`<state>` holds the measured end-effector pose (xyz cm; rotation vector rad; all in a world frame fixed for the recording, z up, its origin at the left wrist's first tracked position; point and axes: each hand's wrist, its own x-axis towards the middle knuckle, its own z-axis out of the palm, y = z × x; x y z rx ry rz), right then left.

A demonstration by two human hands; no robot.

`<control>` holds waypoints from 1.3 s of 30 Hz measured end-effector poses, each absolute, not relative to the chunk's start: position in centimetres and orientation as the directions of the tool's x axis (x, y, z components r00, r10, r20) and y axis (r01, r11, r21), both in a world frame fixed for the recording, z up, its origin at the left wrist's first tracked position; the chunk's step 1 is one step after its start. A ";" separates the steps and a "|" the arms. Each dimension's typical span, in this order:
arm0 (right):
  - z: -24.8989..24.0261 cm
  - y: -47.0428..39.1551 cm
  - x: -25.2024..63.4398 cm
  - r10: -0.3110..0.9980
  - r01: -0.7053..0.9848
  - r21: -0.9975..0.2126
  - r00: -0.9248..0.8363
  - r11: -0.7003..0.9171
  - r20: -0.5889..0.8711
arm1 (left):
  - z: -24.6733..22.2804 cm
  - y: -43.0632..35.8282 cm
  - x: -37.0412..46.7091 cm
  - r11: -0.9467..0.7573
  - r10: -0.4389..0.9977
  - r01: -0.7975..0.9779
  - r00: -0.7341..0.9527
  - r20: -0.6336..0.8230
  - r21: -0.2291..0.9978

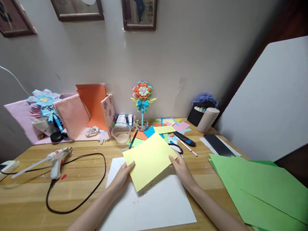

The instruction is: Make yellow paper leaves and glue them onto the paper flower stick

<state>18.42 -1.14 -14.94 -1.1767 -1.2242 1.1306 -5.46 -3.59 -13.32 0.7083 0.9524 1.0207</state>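
Between my two hands I hold a sheet of yellow paper (pixel 150 163), tilted above the table. My left hand (pixel 124 175) pinches its left edge, thumb on top and fingers hidden underneath. On the right edge, my right hand (pixel 181 166) grips it the same way. Below lies a large white sheet (pixel 166 205) with a few small dark marks. Just beyond the yellow paper, a pile of coloured paper scraps (pixel 138 136) spreads out, with the black loop of a scissors-like handle (pixel 179 147) beside my right hand.
A hot glue gun (pixel 56 162) with a looping black cord stands at left. Green paper sheets (pixel 262 189) lie at right. Behind are a paper flower (pixel 142 91), markers (pixel 125 120), a plastic tub (pixel 120 133), a black stapler-like tool (pixel 184 138) and a pinkish cylinder (pixel 208 120).
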 end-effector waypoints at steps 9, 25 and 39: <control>-14.5 -2.4 18.5 0.934 0.370 -0.863 -0.226 0.345 0.276 | -13.3 -4.8 -5.4 0.459 0.871 -0.391 0.374 -0.318 0.798; -13.2 -0.4 19.1 0.957 0.295 -0.913 -0.154 0.281 0.245 | -14.1 -1.2 -0.8 0.425 0.902 -0.312 0.227 -0.367 0.850; -15.1 -3.4 15.7 0.587 0.546 -0.217 -0.736 0.809 0.338 | -14.6 0.0 -0.1 0.429 0.903 -0.608 0.275 -0.330 0.668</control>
